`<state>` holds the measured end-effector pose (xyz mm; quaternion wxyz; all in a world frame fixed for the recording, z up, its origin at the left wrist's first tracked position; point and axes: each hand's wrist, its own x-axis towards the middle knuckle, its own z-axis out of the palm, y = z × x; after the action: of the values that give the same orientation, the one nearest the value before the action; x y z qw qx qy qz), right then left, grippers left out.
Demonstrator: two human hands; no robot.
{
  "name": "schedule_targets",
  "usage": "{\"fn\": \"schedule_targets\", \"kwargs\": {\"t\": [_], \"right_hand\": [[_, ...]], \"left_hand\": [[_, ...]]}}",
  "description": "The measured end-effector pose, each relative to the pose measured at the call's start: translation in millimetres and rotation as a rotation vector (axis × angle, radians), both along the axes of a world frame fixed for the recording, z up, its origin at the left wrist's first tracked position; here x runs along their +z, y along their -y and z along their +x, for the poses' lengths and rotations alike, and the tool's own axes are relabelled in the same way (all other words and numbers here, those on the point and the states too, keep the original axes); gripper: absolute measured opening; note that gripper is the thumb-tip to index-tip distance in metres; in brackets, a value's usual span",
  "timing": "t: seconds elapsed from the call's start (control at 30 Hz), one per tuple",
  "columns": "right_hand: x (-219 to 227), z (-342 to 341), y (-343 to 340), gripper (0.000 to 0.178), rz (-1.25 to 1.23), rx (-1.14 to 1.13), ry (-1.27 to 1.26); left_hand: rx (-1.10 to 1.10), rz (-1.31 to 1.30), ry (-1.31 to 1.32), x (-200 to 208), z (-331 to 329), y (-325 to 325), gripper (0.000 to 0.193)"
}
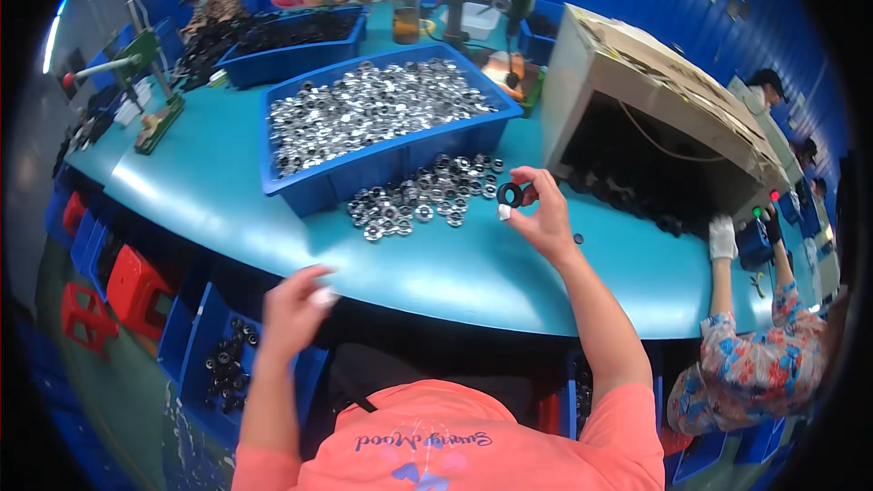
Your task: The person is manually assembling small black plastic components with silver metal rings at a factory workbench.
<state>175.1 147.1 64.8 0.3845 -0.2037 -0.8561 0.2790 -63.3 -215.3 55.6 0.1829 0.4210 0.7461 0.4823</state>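
Salmon-pink shirt (455,441) fills the lower edge of the view, worn by a person seated at the near edge of a long teal desk (455,273). Across the desk's right side, a large cardboard box (655,91) lies on its side, its dark open mouth facing the near edge. Left of it, toward the middle of the desk, a blue bin (391,159) holds a heap of shiny metal rings, and a loose pile of the same silver rings (418,200) lies on the desk just in front of the bin's near wall. A second blue bin (291,55) of dark parts stands farther back toward the far left corner. Below the desk's near left edge, a blue crate (205,359) holds black rings. The right hand (544,214) is raised over the desk near the loose pile, thumb and forefinger pinching a small black ring (510,195) held upright, clear of the surface. The left hand (293,309) hovers off the near edge above the crate, fingers curled together around something small and pale; what it is cannot be told. At the right, a co-worker's gloved hand (722,238) reaches toward the box.
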Motion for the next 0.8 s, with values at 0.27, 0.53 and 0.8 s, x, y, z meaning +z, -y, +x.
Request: {"fn": "schedule_targets", "kwargs": {"t": [0.27, 0.53, 0.8], "right_hand": [[11, -41, 41, 0.059, -0.1, 0.203, -0.112], [-37, -37, -37, 0.039, -0.234, -0.043, 0.13], [-63, -46, -28, 0.029, -0.073, -0.093, 0.233]], "left_hand": [[-0.507, 0.434, 0.961, -15, 53, -216, 0.045], [-0.505, 0.497, 1.207, -41, 36, -241, 0.046], [-0.513, 0.48, 1.203, -39, 32, -240, 0.047]]}}
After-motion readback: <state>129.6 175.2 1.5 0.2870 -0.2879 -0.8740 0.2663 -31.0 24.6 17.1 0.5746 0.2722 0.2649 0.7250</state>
